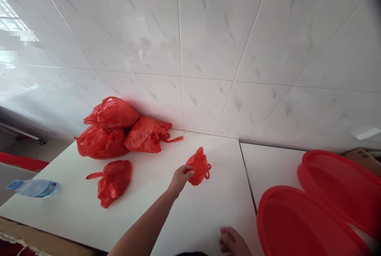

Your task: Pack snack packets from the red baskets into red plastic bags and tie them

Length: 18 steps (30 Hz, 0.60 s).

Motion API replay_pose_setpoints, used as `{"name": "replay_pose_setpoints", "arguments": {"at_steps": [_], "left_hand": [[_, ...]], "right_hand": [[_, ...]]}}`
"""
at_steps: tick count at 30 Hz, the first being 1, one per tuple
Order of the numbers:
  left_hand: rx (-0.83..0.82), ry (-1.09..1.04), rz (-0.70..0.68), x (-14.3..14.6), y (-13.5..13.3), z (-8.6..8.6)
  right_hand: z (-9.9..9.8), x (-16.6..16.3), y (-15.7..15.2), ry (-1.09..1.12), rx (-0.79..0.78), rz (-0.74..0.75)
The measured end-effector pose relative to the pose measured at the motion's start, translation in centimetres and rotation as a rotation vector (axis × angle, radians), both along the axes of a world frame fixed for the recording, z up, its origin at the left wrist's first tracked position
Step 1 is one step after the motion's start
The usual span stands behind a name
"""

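My left hand point(180, 177) reaches out over the white table point(190, 212) and pinches a small red plastic bag point(199, 166), holding it just above the tabletop. My right hand point(233, 242) sits low at the table's near edge with nothing visible in it; its fingers are blurred. Three filled red plastic bags point(114, 131) are piled against the tiled wall at the back left. A fourth red bag point(114, 180) lies alone in front of them, left of my left hand.
A clear water bottle point(34, 187) lies on its side at the table's left edge. Two large red basins point(297, 224) overlap on the adjoining white table at the right. A marbled tile wall point(208, 49) backs both tables.
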<state>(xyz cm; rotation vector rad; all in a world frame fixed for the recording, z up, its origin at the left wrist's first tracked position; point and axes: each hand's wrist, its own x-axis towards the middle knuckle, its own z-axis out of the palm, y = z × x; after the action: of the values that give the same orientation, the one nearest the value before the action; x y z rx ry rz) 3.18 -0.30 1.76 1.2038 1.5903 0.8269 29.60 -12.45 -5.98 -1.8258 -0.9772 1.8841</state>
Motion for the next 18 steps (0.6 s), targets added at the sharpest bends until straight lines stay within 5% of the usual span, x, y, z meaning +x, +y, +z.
{"name": "replay_pose_setpoints", "arguments": {"at_steps": [3,8,18], "left_hand": [[-0.111,-0.448,0.084,1.8,-3.3,0.6],[-0.167,-0.565,0.111,3.3,-6.9,0.3],[-0.185,-0.524,0.495,-1.3,-7.4,-0.8]], "right_hand": [[3.2,-2.1,1.9,0.076,0.098,-0.235],[7.1,-4.3,4.7,0.376,0.087,-0.252],[4.9,1.0,5.4,0.127,0.159,-0.477]]}}
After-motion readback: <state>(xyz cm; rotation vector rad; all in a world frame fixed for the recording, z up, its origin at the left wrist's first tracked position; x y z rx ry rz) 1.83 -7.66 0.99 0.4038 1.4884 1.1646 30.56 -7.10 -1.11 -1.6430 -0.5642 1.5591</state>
